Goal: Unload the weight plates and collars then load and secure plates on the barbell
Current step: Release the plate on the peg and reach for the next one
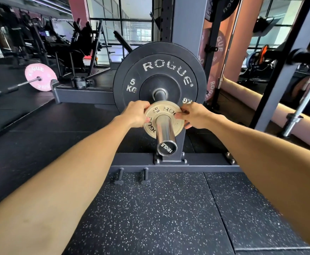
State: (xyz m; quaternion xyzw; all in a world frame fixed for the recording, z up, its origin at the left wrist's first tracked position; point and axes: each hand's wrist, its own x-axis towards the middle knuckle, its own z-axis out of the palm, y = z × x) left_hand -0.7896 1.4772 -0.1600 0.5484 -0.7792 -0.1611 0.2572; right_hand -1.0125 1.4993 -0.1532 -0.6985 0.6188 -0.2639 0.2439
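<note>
The left hand (136, 113) and the right hand (193, 115) each pinch one side of the small plate (166, 112). The small plate sits on the shiny bar sleeve (164, 133), partway along from the bar's end. Behind it, further along the sleeve, sits the big black plate (159, 74). No collar shows. If the small plate tips, it could jam on the sleeve or pinch a finger.
</note>
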